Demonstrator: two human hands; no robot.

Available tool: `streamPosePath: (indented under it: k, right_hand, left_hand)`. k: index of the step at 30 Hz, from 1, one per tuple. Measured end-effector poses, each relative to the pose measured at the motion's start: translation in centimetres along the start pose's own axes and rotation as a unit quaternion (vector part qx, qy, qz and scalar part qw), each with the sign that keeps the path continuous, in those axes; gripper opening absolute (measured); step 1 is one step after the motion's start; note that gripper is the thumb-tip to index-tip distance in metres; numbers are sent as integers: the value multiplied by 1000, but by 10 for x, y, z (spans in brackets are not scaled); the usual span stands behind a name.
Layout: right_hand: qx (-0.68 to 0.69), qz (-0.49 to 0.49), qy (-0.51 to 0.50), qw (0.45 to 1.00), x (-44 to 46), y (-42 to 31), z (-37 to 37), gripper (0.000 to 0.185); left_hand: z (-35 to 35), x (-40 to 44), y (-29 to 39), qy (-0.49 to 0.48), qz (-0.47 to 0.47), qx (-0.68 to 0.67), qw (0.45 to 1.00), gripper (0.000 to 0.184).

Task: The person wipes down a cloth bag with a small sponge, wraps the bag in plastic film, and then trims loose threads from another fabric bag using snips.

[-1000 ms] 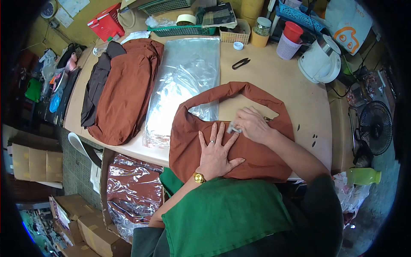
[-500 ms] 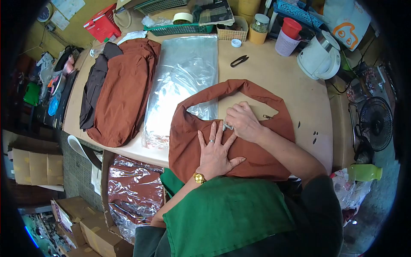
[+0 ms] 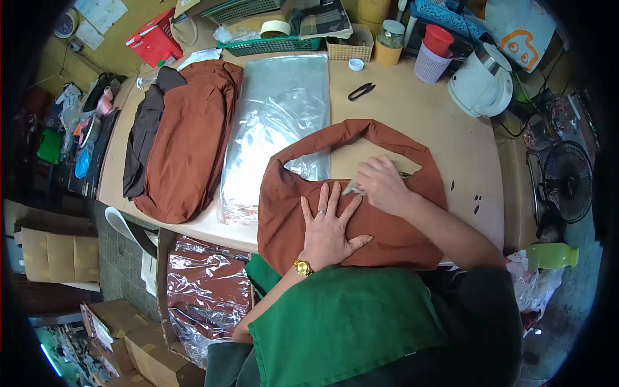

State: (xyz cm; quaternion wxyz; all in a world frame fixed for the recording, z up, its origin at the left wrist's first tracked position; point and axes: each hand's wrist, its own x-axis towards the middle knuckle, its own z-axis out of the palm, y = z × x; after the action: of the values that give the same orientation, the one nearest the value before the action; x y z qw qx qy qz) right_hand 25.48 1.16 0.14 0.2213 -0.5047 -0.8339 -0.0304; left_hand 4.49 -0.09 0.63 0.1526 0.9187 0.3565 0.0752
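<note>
A rust-brown fabric shoulder bag (image 3: 400, 235) lies flat on the table in front of me, its strap looped away from my body. My left hand (image 3: 327, 226) presses on the bag's front with fingers spread, just below the zipped opening. Beside it, my right hand (image 3: 382, 187) is closed around a small whitish cloth (image 3: 352, 188), part of which sticks out past the fingertips and touches the bag near the zip. Part of the zip is hidden behind my right hand.
Left on the table (image 3: 412, 90) is a pile of brown bags (image 3: 187, 148); clear plastic sleeves (image 3: 277, 103) lie beside it. Black thread snips (image 3: 361, 91), a white kettle (image 3: 480, 84) and a green basket (image 3: 271, 45) stand farther back. A box of wrapped bags (image 3: 209, 290) is below the edge.
My right hand has moved a little to the right and down along the bag's opening with the cloth. My left hand stays flat in the same place on the bag.
</note>
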Motion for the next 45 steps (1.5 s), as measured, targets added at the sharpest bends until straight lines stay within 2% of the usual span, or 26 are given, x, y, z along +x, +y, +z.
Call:
streamPosePath:
  k: [2, 4, 5, 6, 9, 10, 12, 13, 14, 16, 17, 18, 20, 22, 24, 25, 27, 28, 33, 34, 36, 37, 40, 45]
  right_hand:
    - [-13, 15, -13, 1000, -10, 6, -23, 4]
    - [-137, 35, -77, 987, -8, 11, -45, 6]
    - [-87, 19, -38, 995, -2, 7, -41, 9]
    - [-88, 21, -39, 995, 3, 0, -24, 9]
    - [68, 47, -27, 996, 12, -4, 12, 21]
    - [68, 45, -27, 996, 16, 1, 10, 21]
    - [-69, 52, -33, 996, 20, 14, 7, 17]
    - [-62, 105, 4, 993, 22, 25, 6, 16]
    - [-65, 103, 5, 992, 21, 26, 6, 16]
    - [110, 95, 13, 989, 18, 7, -1, 13]
    - [76, 77, -72, 992, 14, -7, -2, 9]
    - [78, 78, -73, 991, 12, -8, 2, 9]
    - [137, 174, -4, 975, 7, -6, 14, 8]
    - [119, 187, 22, 975, 6, -1, 20, 9]
    - [181, 238, 43, 953, 9, 4, 16, 10]
    - [179, 235, 44, 954, 10, 2, 13, 10]
    - [126, 112, 19, 985, 4, -10, 6, 8]
    - [128, 117, 19, 985, 2, -11, 11, 8]
    - [119, 282, 63, 950, 17, 16, 16, 6]
    - [118, 279, 65, 951, 20, 13, 10, 6]
    - [156, 207, 79, 963, 19, -1, -4, 5]
    - [131, 134, 74, 980, 16, -9, -2, 3]
    - [66, 102, 67, 990, 5, -15, 15, 6]
    - [-12, 60, 48, 997, -2, -2, 3, 3]
  left_hand:
    - [2, -1, -1, 2, 1, 4, 1000, 86]
    - [2, 0, -1, 6, 3, 9, 1000, 86]
    - [2, 0, 0, 7, 3, 11, 1000, 86]
    - [2, -1, 1, 6, 1, 14, 1000, 87]
    - [3, 0, 0, 14, 5, 12, 1000, 87]
    - [3, 1, -1, 15, 3, 13, 1000, 87]
    - [5, 0, -2, 31, 4, 3, 1000, 87]
    - [5, -2, -2, 30, 6, 2, 1000, 87]
    - [5, -1, -2, 25, 6, 7, 1000, 87]
    - [4, 2, -3, 21, 1, 9, 1000, 87]
    - [4, 2, -3, 17, 3, 11, 1000, 86]
    - [4, 1, -3, 13, 5, 12, 1000, 86]
    - [7, 1, -3, 24, 5, 7, 1000, 86]
    - [6, 1, -2, 37, 7, 4, 999, 86]
    - [3, 1, -2, 20, 1, 4, 1000, 85]
    - [2, 2, -2, 23, 0, 5, 1000, 85]
    - [3, 1, -2, 20, 5, 18, 1000, 86]
    - [4, -1, -2, 16, 7, 18, 1000, 86]
    - [6, 0, -1, 34, 5, 15, 999, 86]
    - [5, 1, -2, 37, 5, 16, 999, 86]
    - [5, 1, -1, 29, 3, 19, 999, 86]
    - [6, 1, -2, 27, 3, 18, 999, 86]
    - [8, -1, -2, 11, 0, 31, 999, 87]
    - [3, 1, -1, 27, 6, 8, 1000, 86]
